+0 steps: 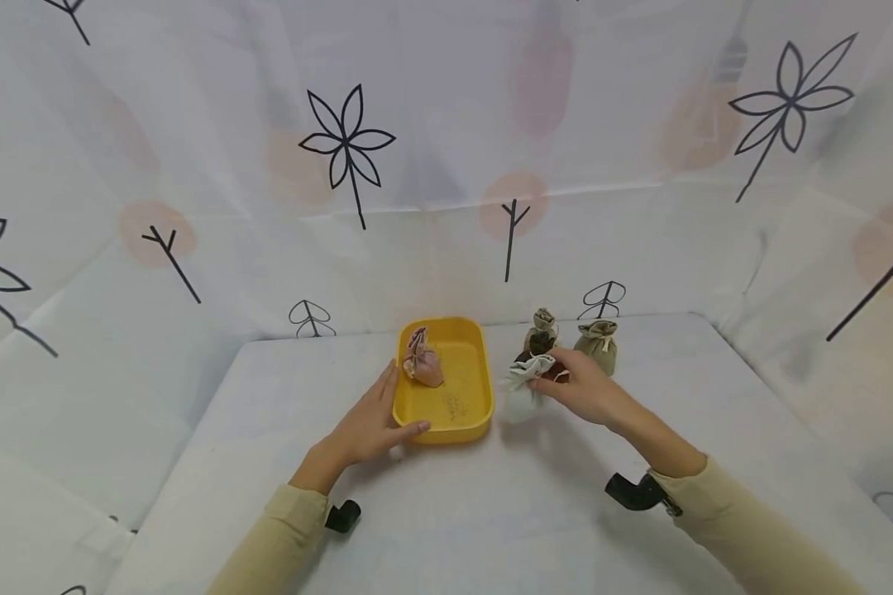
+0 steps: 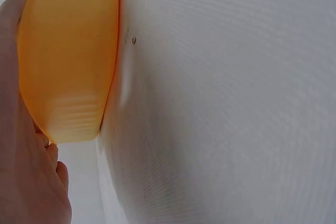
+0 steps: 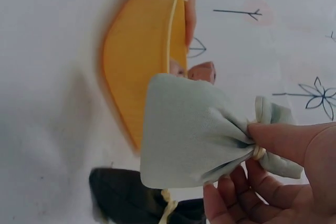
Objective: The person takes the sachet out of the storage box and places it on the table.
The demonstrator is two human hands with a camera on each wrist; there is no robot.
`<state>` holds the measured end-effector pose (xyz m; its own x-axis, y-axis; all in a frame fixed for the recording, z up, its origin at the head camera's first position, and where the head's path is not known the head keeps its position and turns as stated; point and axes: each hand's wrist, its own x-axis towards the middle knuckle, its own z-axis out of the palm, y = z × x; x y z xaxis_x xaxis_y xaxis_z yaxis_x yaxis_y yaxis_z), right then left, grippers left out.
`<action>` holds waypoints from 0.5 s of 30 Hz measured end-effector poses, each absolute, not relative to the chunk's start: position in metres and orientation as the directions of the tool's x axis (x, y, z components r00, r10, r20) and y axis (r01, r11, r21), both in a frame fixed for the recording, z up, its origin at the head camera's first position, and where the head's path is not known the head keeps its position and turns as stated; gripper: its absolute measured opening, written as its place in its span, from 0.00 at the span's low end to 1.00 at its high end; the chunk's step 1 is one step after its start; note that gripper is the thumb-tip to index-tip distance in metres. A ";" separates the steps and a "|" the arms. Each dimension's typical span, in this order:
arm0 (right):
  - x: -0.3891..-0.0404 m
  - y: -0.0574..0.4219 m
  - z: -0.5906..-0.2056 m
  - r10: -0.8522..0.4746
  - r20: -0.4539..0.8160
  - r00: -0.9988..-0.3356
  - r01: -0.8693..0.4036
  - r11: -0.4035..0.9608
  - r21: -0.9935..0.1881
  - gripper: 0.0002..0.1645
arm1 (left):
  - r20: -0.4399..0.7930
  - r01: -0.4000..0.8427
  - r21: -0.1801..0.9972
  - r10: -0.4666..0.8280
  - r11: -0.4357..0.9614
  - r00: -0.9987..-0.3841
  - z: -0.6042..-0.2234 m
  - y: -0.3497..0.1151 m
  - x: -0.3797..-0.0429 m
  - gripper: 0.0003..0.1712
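Note:
My right hand (image 1: 584, 388) pinches a pale green drawstring pouch (image 3: 184, 129) at its tied neck, thumb on one side and fingers on the other. The pouch's full body hangs down just right of the yellow tray (image 1: 470, 347). Along the tray's left side lies my left hand (image 1: 368, 421), its fingers fairly straight against the wall and its thumb at the near rim. Inside the tray, at the left, sits a pink drawstring pouch (image 1: 426, 368). A dark pouch (image 3: 123, 195) stands beyond my right hand, partly covered by it in the head view.
Behind the dark pouch stands an olive-brown pouch (image 1: 544, 319), and a khaki pouch (image 1: 599, 347) is to its right. Small speckles mark the tray floor near the front. The white table (image 1: 446, 521) backs onto a patterned cloth (image 1: 432, 256).

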<state>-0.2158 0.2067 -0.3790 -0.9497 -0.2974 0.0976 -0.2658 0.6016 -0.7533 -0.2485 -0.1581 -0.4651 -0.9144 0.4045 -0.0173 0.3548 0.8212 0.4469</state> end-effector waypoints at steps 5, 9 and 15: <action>-0.214 0.219 -0.379 -0.289 0.075 -0.954 -0.246 0.619 -0.746 0.14 | -0.022 0.353 0.449 0.405 0.821 -0.914 -0.465 -0.159 -0.249 0.71; -0.214 0.228 -0.380 -0.287 0.096 -0.953 -0.260 0.618 -0.742 0.12 | -0.028 0.348 0.449 0.403 0.823 -0.915 -0.466 -0.159 -0.249 0.71; -0.215 0.245 -0.385 -0.267 0.088 -0.960 -0.244 0.638 -0.730 0.15 | -0.024 0.349 0.446 0.401 0.824 -0.916 -0.466 -0.159 -0.249 0.71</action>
